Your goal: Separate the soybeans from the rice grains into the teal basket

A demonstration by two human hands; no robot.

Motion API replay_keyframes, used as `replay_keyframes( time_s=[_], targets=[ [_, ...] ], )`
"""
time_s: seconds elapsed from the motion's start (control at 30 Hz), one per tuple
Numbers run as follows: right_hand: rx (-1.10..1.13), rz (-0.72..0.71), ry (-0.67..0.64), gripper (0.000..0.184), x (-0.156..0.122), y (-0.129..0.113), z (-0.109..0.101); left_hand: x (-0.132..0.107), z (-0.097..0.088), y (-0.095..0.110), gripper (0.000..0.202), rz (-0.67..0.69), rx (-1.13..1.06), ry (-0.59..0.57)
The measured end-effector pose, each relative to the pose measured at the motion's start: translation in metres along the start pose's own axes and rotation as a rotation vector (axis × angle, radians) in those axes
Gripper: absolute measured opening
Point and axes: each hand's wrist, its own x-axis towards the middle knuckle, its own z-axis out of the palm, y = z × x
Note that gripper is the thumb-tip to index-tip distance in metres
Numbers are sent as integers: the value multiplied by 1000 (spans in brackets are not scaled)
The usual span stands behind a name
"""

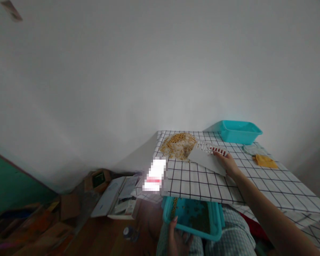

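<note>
From where I sit, my right hand (227, 163) is out on the checked tablecloth (269, 185), fingers closed over the near edge of a white slotted scraper (206, 156) whose far end lies at the heap of yellowish grains (178, 145) at the far left corner of the table. My left hand (177, 236) is down at my lap, thumb hooked over the near left rim of a teal tray (192, 217) held just under the table's near edge.

As I judge it, the work is only partly done: a scatter of grains already lies in the held tray (a thin trail down its left side), while the bulk of the heap sits on the cloth, well apart from the edge.

A second teal tray (240, 131) stands at the far right, and a yellow cloth (265, 161) lies near it. Boxes and papers (117, 199) clutter the floor to the left.

No writing is legible; one patch at the table's left edge is blurred out.
</note>
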Motion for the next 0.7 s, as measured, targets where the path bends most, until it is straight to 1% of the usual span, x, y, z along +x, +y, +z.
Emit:
replay_keyframes(
  time_s=[0.07, 0.17, 0.27, 0.37, 0.47, 0.57, 0.7],
  targets=[
    [-17, -15, 9, 38, 0, 0, -1, 0, 0, -1, 58, 1, -15, -4],
    [-66, -38, -15, 41, 0, 2, -1, 3, -2, -2, 57, 1, -26, -12],
    [-97, 14, -22, 42, 0, 4, -1, 6, -5, -4, 56, -7, -14, -18],
    [-87, 60, -38, 39, -1, 4, 0, 8, -6, -5, 57, 9, -14, -20],
    [-78, 46, -37, 38, -1, 3, 0, 8, -6, -5, 58, 26, -10, -13],
    [-98, 19, -34, 40, -2, 1, 0, 6, -6, -5, 60, 14, -9, -13],
    [-93, 45, -61, 37, -3, 1, 0, 5, -7, -4, 63, 16, -25, -21]
  ],
)
